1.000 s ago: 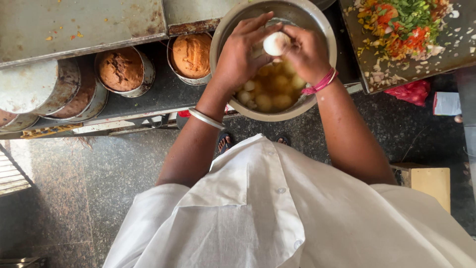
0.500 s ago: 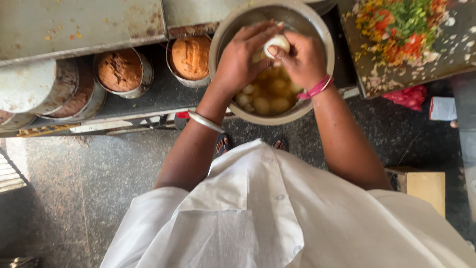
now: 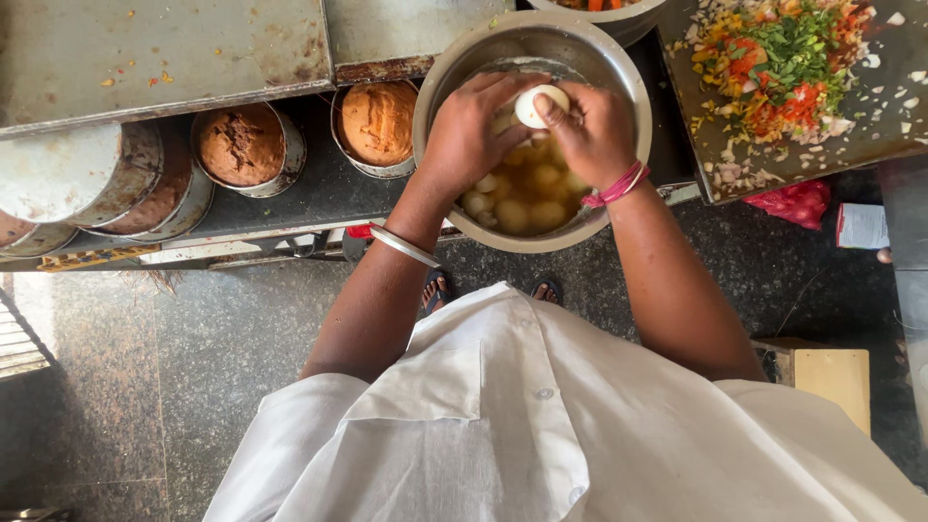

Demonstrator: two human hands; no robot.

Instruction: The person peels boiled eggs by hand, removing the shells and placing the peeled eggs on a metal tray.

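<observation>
Both my hands are over a large steel bowl (image 3: 454, 77) that holds several pale boiled eggs in yellowish water. My left hand (image 3: 474, 130) and my right hand (image 3: 592, 130) together grip one white egg (image 3: 537, 104) above the water, fingertips pressed on its shell. A metal bangle sits on my left wrist, and pink threads circle my right wrist. My white shirt fills the lower part of the view.
Round tins of brown and orange powder (image 3: 242, 145) (image 3: 377, 121) stand left of the bowl on a dark shelf. A flat steel griddle (image 3: 145, 48) lies behind them. At the right is a tray of chopped vegetables (image 3: 773, 58). Below is dark stone floor and a wooden block (image 3: 831, 372).
The egg stays between both hands over the bowl; the fingers have shifted slightly around it and the view has drifted a little.
</observation>
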